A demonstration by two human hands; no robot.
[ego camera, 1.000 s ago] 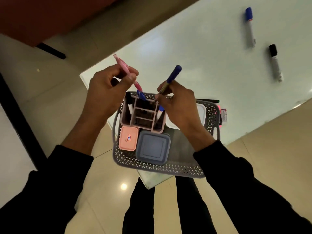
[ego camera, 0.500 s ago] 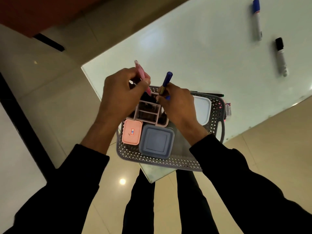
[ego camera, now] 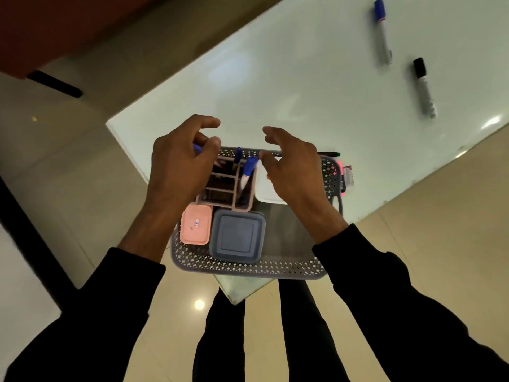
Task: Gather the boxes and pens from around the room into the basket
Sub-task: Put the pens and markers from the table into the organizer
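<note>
A grey perforated basket (ego camera: 248, 266) is sitting at the near corner of the pale counter (ego camera: 303, 78), with its near edge hanging just past the counter's corner. Both bare hands are hovering above the far half of the basket. The left hand (ego camera: 179, 166) is curling loosely over the left part of a pink pen holder (ego camera: 242, 206), and its fingers (ego camera: 206, 124) are bent but released, grasping nothing that can be made out, though a bit of blue is showing just beside the thumb. The right hand (ego camera: 294, 166) is spreading over a white box (ego camera: 265, 191), its fingers (ego camera: 271, 130) released and apart, holding nothing. In the pen holder a blue-capped marker (ego camera: 248, 172) is leaning toward the right, and a darker pen (ego camera: 237, 155) is standing just left of it. A pink box (ego camera: 196, 228) is lying in the near left part of the basket, touching a blue-grey box (ego camera: 237, 238) on its right, and both are just near of the pen holder. Far to the right on the counter, well apart from the basket, a blue-capped whiteboard marker (ego camera: 382, 31) and a black-capped whiteboard marker (ego camera: 424, 86) are lying flat. A thin dark pen (ego camera: 329, 154) is lying on the counter just beyond the basket's far right rim.
</note>
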